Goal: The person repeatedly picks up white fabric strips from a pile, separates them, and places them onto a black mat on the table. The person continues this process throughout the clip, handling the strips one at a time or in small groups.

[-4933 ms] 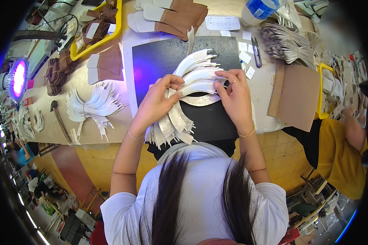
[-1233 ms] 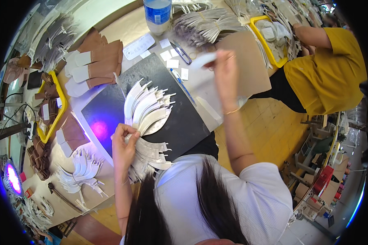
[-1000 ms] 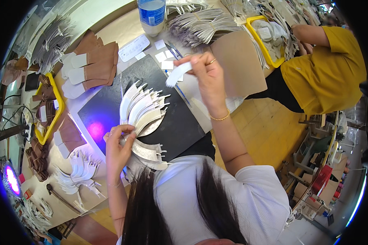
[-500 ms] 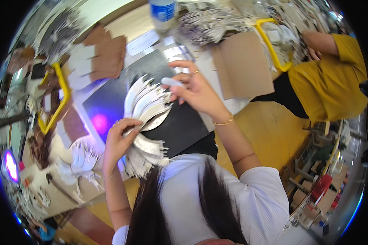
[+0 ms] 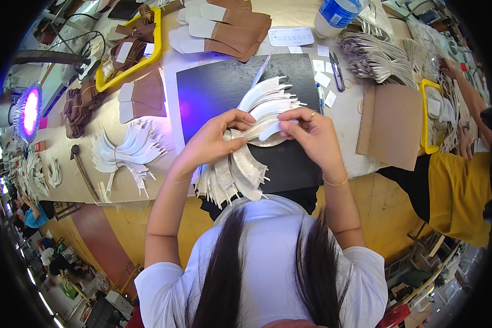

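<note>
Over a black board [image 5: 291, 168] on the table lies a fanned bundle of curved white strips [image 5: 247, 167], narrow tails sticking out at their ends. My left hand [image 5: 216, 139] is closed on the middle of that bundle, thumb on top. Between the thumb and fingers of my right hand [image 5: 316, 136] is a small, smooth, white curved piece [image 5: 269, 130]. It lies against the upper strips, close to my left fingertips. Whether the piece is loose or joined to a strip, I cannot tell.
Another strip bundle [image 5: 128, 147] lies left, near brown and white pieces [image 5: 142, 98] and a yellow-rimmed tray [image 5: 157, 41]. Scissors [image 5: 338, 71], a water bottle [image 5: 336, 16] and cardboard [image 5: 391, 126] are to the right. A person in a yellow top [image 5: 459, 191] is beside me.
My right hand has come down from beside the bundle, bringing the white piece against the strips near my left fingers. My left hand still grips the bundle. The whole view has turned.
</note>
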The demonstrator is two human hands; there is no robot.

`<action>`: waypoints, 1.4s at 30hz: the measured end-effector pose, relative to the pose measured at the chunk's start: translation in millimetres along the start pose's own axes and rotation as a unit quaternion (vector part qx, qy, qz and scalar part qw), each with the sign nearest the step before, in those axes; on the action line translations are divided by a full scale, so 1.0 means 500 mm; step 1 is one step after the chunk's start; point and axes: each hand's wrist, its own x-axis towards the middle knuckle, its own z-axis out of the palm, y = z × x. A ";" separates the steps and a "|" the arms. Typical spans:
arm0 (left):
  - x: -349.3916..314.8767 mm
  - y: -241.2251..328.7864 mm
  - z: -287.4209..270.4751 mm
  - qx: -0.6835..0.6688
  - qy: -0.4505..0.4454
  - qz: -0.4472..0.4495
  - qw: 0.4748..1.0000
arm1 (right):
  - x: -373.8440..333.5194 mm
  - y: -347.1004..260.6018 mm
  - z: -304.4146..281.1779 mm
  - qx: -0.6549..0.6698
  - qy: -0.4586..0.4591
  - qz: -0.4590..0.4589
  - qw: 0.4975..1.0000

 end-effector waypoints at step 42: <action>0.000 0.009 0.044 0.053 0.101 0.005 0.993 | -0.033 0.039 0.013 0.205 0.063 0.047 0.975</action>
